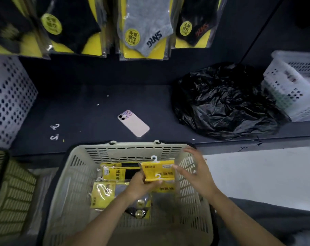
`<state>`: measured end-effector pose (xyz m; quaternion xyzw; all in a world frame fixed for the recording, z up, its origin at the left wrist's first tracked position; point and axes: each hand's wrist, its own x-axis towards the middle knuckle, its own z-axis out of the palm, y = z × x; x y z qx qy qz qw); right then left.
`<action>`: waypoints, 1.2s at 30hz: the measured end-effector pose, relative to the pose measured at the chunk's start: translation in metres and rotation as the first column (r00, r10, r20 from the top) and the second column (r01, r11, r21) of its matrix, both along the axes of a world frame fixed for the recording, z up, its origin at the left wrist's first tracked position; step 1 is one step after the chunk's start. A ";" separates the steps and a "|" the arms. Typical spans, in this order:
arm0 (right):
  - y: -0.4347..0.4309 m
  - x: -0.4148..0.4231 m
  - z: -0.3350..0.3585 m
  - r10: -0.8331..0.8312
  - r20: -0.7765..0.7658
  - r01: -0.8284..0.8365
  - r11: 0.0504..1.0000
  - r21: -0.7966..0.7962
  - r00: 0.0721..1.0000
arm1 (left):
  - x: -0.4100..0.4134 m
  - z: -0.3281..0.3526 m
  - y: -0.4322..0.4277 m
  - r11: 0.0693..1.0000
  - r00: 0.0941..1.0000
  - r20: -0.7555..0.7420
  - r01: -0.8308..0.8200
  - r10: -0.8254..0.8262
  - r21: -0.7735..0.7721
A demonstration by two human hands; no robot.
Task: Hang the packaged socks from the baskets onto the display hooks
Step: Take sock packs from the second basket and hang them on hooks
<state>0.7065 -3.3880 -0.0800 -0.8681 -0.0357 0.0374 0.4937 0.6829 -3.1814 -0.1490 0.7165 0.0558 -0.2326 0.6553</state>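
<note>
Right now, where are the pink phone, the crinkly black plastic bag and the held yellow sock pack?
pink phone [134, 123]: head view, its back.
crinkly black plastic bag [225, 102]: head view, crumpled middle.
yellow sock pack [157, 169]: head view, front card.

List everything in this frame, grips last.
beige basket: one, bottom centre.
loose sock packs: several, yellow and black, inside beige basket.
held sock packs: seemingly two, yellow, white hangers, above basket.
hanging sock packs: several, black and grey, top.
phone: one, pale pink, face down on dark shelf.
black bag: one, shelf right.
white baskets: two, shelf ends.
loose hangers: two, white, shelf left.
green basket: one, olive, lower left.
left grip: one, holds held sock packs.
right grip: one, open, beside them.
</note>
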 end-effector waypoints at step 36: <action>0.098 -0.002 -0.179 0.142 -0.524 -0.356 0.872 -0.334 0.840 | -0.059 -0.105 0.109 0.577 0.358 -0.761 -0.816 0.541 0.027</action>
